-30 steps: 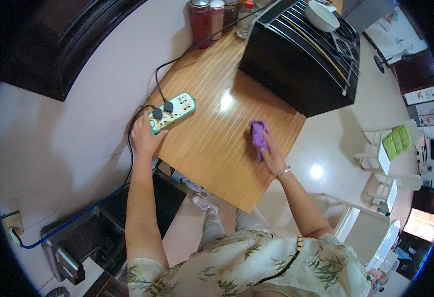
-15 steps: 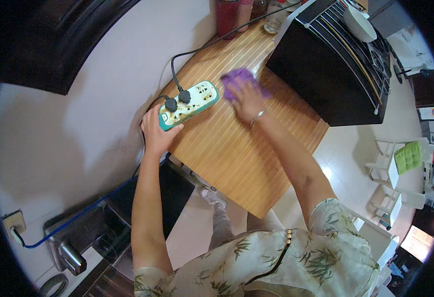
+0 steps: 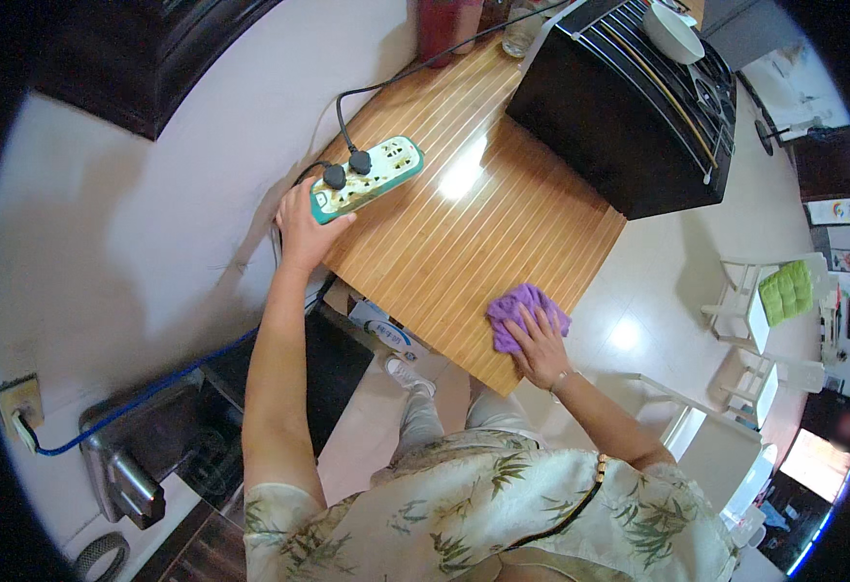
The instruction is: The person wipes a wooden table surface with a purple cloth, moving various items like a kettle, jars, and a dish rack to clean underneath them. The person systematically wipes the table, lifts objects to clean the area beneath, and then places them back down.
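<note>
My left hand [image 3: 304,225] grips the near left end of a white and green power strip [image 3: 372,179], thumb on its near side. Two black plugs sit in the strip, and brownish stains mark its top. Beneath it lies a striped wooden tabletop [image 3: 444,262], where a bright reflection shines. Close to the table's front right corner, my right hand [image 3: 539,349] presses on a crumpled purple cloth [image 3: 517,308], fingers spread over it. The palm side of that hand is hidden.
A black cabinet-like box [image 3: 609,126] with a wire rack and a white bowl [image 3: 672,34] stands at the back right. A glass jar [image 3: 520,37] is beside it. From the plugs a black cable runs along the wall. White chairs [image 3: 745,310] stand farther right.
My right hand has drawn the purple cloth from the middle back of the tabletop toward me, to the front right corner. My left hand still holds the power strip.
</note>
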The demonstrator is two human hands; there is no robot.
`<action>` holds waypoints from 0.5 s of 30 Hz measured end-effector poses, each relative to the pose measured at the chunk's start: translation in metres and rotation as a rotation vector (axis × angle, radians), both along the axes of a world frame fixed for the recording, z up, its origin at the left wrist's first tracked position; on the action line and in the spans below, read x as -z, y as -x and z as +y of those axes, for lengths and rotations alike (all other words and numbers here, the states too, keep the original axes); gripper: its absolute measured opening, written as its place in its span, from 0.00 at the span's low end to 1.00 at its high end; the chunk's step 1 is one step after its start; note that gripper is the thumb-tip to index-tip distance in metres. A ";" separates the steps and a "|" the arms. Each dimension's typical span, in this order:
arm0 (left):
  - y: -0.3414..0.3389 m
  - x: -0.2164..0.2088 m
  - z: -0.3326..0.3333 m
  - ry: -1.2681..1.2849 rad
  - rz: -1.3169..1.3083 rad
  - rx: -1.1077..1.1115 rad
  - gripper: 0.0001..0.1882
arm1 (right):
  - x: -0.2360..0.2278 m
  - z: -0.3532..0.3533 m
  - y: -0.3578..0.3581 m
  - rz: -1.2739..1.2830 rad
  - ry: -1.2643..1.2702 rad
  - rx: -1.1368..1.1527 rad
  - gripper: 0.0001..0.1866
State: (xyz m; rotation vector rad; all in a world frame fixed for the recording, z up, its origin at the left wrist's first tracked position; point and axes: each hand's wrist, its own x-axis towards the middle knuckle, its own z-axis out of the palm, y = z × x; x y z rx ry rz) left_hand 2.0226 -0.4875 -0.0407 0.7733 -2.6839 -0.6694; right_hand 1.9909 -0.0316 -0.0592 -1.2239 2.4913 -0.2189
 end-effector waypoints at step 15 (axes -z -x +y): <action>0.003 -0.008 -0.001 0.127 -0.042 0.018 0.47 | 0.050 -0.244 0.001 0.009 0.272 -0.300 0.25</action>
